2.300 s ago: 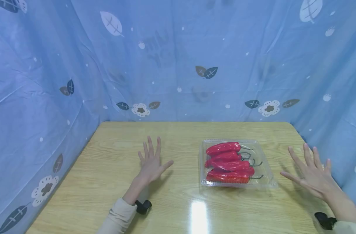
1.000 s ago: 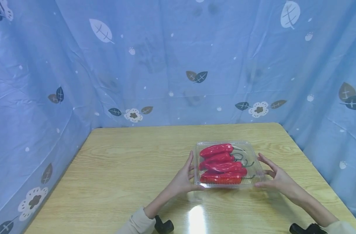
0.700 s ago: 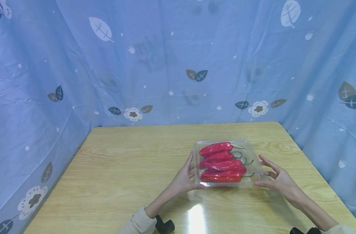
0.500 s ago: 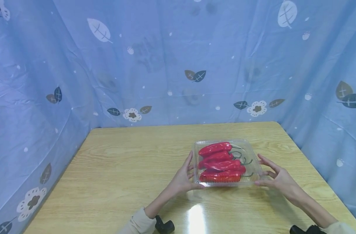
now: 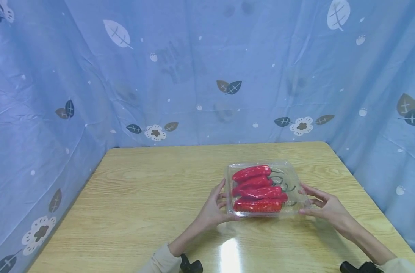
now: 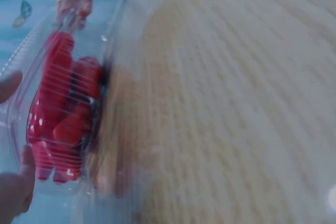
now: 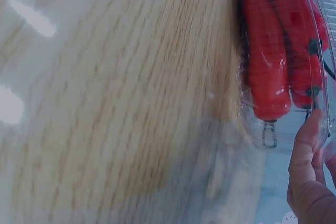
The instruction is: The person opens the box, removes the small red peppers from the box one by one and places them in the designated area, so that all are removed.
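A clear plastic clamshell box (image 5: pixel 292 170) with a lid lies on the right half of the table. Inside it several glossy red peppers (image 5: pixel 260 192) with thin dark green stems are stacked side by side. My left hand (image 5: pixel 212 210) grips the box's left end, thumb at the near corner and fingers along the side. At the opposite end, my right hand (image 5: pixel 330 208) holds the right edge, its thumb near the front corner. The left wrist view shows peppers (image 6: pixel 65 103) through the ribbed wall; a pepper (image 7: pixel 266 56) also appears in the right wrist view. Some fingertips are hidden.
The table (image 5: pixel 152 189) is light wood, with a bright reflection near its front. A blue curtain (image 5: pixel 200 68) with leaf and flower prints hangs behind and along both sides. Black wrist devices (image 5: pixel 191 264) show below both hands.
Both hands were spread and apart from the box at first; they came in and took hold of its two ends. In the last half second, the right hand shifted slightly.
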